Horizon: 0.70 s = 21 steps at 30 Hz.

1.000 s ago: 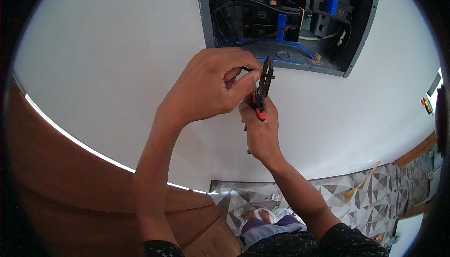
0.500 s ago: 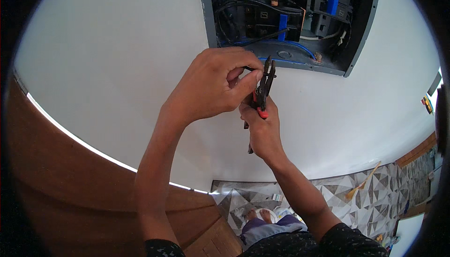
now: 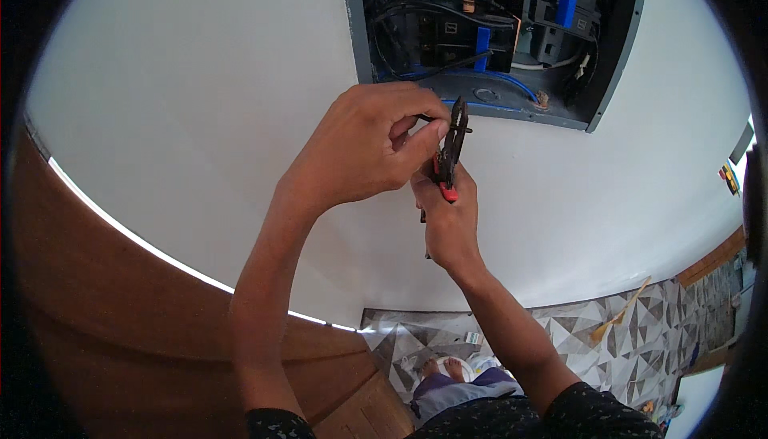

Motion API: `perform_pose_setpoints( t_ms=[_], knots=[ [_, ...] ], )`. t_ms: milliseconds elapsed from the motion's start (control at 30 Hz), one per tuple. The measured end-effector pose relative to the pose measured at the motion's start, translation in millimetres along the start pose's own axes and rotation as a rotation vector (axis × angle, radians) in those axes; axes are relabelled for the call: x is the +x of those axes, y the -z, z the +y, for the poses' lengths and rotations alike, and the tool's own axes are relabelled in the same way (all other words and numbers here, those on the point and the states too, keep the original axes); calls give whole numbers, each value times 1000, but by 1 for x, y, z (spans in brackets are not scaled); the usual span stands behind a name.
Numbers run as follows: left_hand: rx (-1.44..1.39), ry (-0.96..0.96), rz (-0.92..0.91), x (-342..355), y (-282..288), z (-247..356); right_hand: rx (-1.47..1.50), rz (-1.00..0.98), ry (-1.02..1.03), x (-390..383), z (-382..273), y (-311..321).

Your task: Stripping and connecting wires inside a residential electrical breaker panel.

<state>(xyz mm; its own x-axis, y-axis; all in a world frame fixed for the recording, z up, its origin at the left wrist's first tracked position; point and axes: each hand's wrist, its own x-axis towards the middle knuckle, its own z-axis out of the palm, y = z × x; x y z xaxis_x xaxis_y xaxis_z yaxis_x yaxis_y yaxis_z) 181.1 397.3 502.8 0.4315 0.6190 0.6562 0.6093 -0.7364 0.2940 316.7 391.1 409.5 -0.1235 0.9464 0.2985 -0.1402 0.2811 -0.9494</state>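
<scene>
My left hand [image 3: 368, 139] is closed in a pinch on a short black wire [image 3: 424, 118], just below the lower edge of a grey electrical panel [image 3: 632, 39]. My right hand [image 3: 452, 219] grips a black wire-stripping tool [image 3: 453, 151] with red on its handles, pointing upward. The wire crosses the tool's jaws, its tip showing on their right side. Inside the panel are black breakers [image 3: 448, 47], blue pieces [image 3: 567, 5], black cables and a blue wire [image 3: 520, 83]. My left fingers hide part of the wire.
A white wall [image 3: 200, 103] surrounds the panel. A brown wooden surface [image 3: 120, 279] curves along the lower left. Below are a tiled floor [image 3: 584, 327], a yellowish long-handled object [image 3: 608, 325], my feet and small scattered items. A small colourful object [image 3: 729, 179] is at the far right.
The tool's jaws parted slightly half a second ago and look closer together now. My right hand has shifted a little up and right; my left hand keeps its pinch.
</scene>
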Motion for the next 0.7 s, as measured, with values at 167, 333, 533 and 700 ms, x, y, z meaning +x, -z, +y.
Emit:
perform_pose_setpoints(
  t_ms=[167,333,533,700],
  knots=[
    [44,13,-14,0,1,5,-11,27,48,4,4,2],
    [189,94,-58,-5,-3,13,-74,82,105,6,7,-1],
    [284,22,-223,0,14,21,-69,129,212,5,10,-5],
    [375,46,-371,14,20,19,-52,161,233,7,22,-10]
  ],
)
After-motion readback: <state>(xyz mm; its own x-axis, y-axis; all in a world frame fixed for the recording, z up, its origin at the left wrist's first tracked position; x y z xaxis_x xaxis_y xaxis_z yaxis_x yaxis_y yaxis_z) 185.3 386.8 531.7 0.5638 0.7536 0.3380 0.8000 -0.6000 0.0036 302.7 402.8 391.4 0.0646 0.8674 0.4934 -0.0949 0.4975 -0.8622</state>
